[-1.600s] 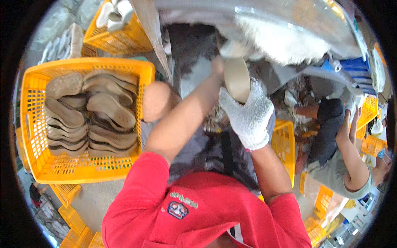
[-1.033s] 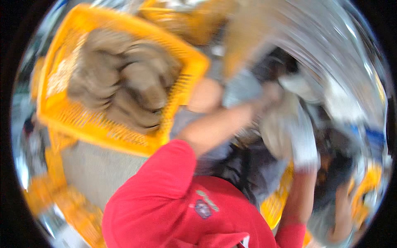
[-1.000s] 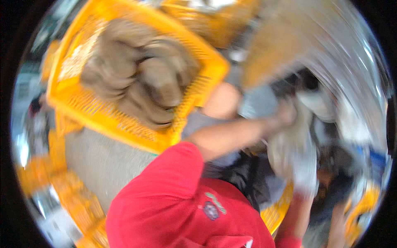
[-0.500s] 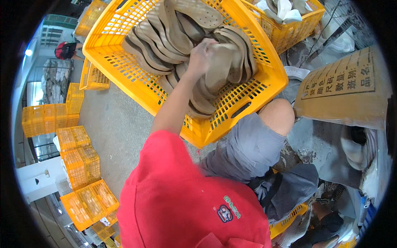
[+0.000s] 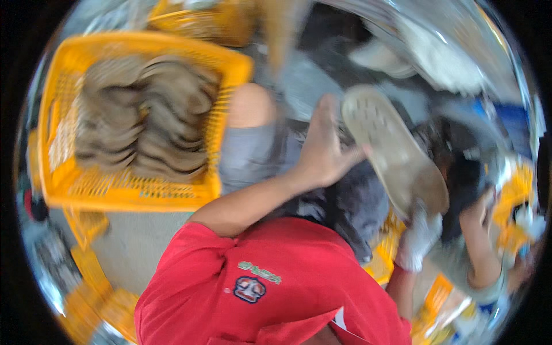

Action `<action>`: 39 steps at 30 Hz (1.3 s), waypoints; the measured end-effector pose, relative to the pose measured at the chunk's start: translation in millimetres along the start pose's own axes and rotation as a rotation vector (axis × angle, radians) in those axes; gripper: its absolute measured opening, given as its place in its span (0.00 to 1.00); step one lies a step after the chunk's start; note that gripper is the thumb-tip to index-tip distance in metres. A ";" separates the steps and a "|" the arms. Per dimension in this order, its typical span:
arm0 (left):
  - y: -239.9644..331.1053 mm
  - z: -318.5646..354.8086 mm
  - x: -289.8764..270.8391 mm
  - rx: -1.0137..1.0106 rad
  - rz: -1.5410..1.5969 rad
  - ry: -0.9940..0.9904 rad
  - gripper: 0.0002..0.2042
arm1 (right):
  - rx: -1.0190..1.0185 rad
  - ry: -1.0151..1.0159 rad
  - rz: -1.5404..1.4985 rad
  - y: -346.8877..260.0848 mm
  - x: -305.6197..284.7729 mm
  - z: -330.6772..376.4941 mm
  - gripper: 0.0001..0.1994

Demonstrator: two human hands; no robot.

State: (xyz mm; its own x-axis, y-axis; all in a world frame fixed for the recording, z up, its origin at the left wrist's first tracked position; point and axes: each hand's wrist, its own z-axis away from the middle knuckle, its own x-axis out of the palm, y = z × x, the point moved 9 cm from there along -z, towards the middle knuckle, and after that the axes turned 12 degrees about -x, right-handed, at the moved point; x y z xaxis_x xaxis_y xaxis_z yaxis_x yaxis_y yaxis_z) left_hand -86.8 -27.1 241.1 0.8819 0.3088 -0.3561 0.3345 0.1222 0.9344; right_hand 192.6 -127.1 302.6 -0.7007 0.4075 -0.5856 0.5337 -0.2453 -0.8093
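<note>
A beige shoe sole [image 5: 391,144] with small holes at one end is held up at the right of the middle. My right hand [image 5: 422,238], in a white glove, grips its lower end. Bare and spread open, my left hand [image 5: 326,150] is just left of the sole. Its thumb tip meets the sole's edge in the picture; whether it touches is unclear. At the left, a yellow plastic crate [image 5: 135,198] contains stacked rows of brown-beige soles [image 5: 141,118]. Motion blur softens the whole view.
Another person's arm [image 5: 480,247] comes in at the far right, beside yellow crates [image 5: 514,195]. A yellow crate [image 5: 201,26] stands behind the sole crate. White material in clear plastic [image 5: 437,54] lies at the upper right. My bent knee [image 5: 251,106] is against the sole crate's right side.
The view has swung right, so the crate now sits at the left. My left hand has left the soles in the crate. My gloved right hand, unseen before, shows with a sole.
</note>
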 end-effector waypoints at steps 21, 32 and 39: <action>-31.2 -66.1 149.1 -0.577 0.741 -0.714 0.35 | -0.697 -0.337 -0.008 -79.6 125.8 -136.9 0.29; -71.9 -132.0 115.9 -0.315 -0.917 -0.473 0.50 | -0.418 -0.106 0.000 -58.3 125.6 -204.6 0.20; -49.6 -95.0 175.1 -0.542 0.592 -0.595 0.23 | -0.451 -0.484 -0.013 -82.0 111.7 -148.3 0.35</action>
State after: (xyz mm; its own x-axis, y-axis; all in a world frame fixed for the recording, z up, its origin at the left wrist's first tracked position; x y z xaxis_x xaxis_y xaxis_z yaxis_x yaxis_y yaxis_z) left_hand 19.5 110.6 131.9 0.9299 -0.0452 0.3650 -0.2788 0.5606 0.7797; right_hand 140.7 68.9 310.3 -0.7861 -0.0588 -0.6154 0.5960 0.1920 -0.7797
